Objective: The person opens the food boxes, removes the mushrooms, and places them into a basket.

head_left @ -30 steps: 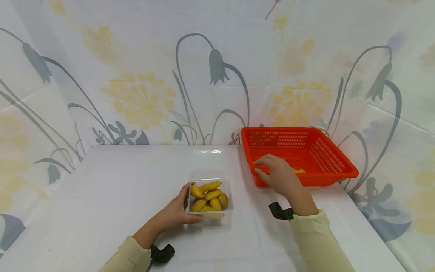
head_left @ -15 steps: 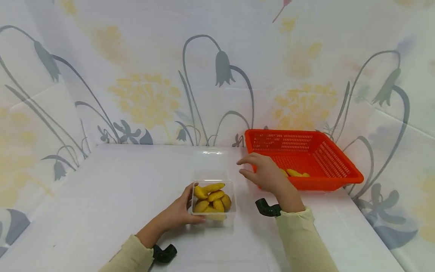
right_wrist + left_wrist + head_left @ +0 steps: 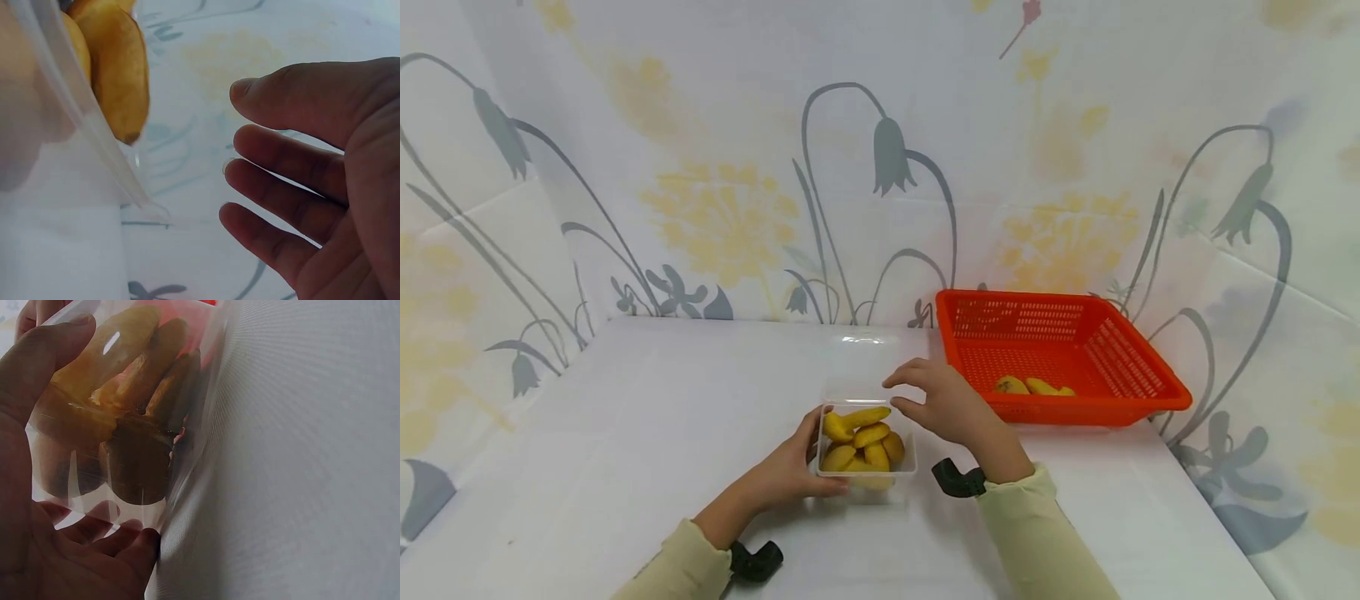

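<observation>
A clear plastic box [image 3: 880, 475] stands in the middle of the table. It holds several small yellow fruits [image 3: 871, 435], some banana-shaped and some rounder. My left hand [image 3: 778, 477] grips the box from its left side, thumb along the front and fingers round the back. In the left wrist view, the fruits [image 3: 125, 394] show through the wall pressed by the thumb. At the box's back right corner, my right hand [image 3: 946, 404] hovers with loosely bent, parted fingers and nothing between them. In the right wrist view, its fingertips face a banana-shaped fruit [image 3: 119, 69] at the rim.
A red perforated basket [image 3: 1075, 410] sits at the table's back right, with a few yellow fruits [image 3: 1030, 386] near its front wall. White cloth covers the table [image 3: 662, 400]. Flower-printed cloth [image 3: 737, 167] hangs behind and at both sides.
My right hand has moved left, from over the basket's front left corner to beside the box. More fruit in the basket shows now. My left hand keeps its grip on the box.
</observation>
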`<state>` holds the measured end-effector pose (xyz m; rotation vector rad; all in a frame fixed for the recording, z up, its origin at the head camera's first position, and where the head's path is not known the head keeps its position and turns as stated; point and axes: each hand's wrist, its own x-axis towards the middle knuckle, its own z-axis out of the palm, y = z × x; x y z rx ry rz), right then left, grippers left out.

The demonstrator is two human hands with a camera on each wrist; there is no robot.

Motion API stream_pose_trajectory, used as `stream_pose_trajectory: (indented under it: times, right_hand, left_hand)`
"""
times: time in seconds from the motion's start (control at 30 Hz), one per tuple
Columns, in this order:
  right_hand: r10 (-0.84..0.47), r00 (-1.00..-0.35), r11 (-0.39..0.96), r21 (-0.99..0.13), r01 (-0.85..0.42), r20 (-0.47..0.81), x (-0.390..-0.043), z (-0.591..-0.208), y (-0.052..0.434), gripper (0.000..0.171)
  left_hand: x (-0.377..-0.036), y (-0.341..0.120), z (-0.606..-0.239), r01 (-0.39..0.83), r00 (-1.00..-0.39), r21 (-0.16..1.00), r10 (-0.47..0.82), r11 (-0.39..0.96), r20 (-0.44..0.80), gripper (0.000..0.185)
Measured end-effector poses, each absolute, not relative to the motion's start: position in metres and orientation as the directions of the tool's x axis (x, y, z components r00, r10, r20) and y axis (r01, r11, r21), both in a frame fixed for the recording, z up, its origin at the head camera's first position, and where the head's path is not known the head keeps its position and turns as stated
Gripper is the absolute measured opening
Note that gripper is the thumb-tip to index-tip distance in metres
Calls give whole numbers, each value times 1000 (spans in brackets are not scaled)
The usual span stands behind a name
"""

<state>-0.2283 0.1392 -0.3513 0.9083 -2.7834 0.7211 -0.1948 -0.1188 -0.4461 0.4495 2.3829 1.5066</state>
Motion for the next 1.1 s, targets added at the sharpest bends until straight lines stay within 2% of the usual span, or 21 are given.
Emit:
stream_pose_trajectory:
  times: [0.3,0.63,1.1]
  right_hand:
    - [-604,-775,681,-384,-623,186,-224,-360,119,22]
    - [-635,-767,688,-381,-617,95,-220,-372,110,23]
    - [-641,-764,713,-308,-630,75,-220,-365,103,24]
  left_hand:
    - [-193,-119,-448,117,-907,914,416,389,-61,117]
    - [-190,-119,-451,117,-900,913,431,390,-68,115]
    - [-192,-120,-446,134,-905,914,422,382,-44,117]
